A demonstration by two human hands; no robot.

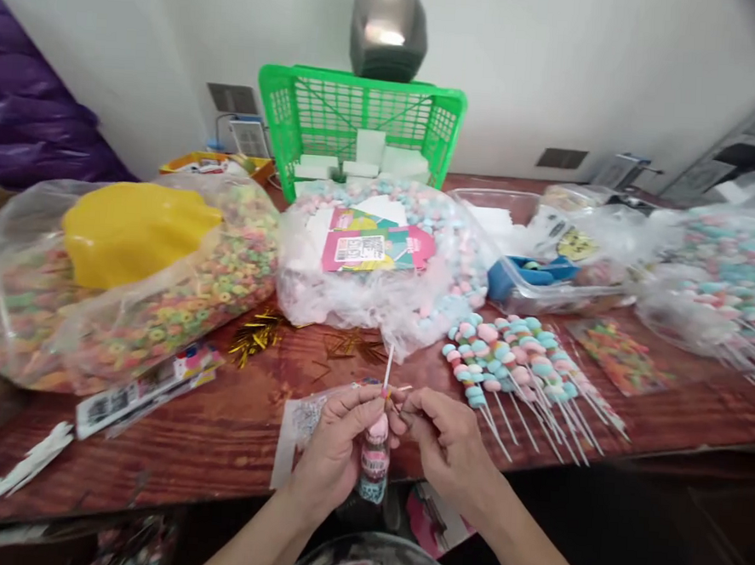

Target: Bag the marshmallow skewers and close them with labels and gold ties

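Note:
My left hand (340,446) is closed around the neck of a wrapped candy skewer (374,463), pink and blue in a clear printed bag. Its white stick (389,367) points up and away from me, with the candy end hanging toward me. Right beside the bag's gathered neck, my right hand (448,432) has its thumb and forefinger pinched together; whatever is between them is too small to tell. Under and behind the left hand lie clear printed bags (288,435). Gold twist ties (256,336) are scattered farther back. To the right lies a pile of pastel candy skewers (513,359).
At left sits a big bag of candy rings (176,330) with a yellow bowl (134,229) on it. A bag of pastel candies (454,287) stands mid-table before a green basket (455,121). A round tub (393,543) is below the table edge.

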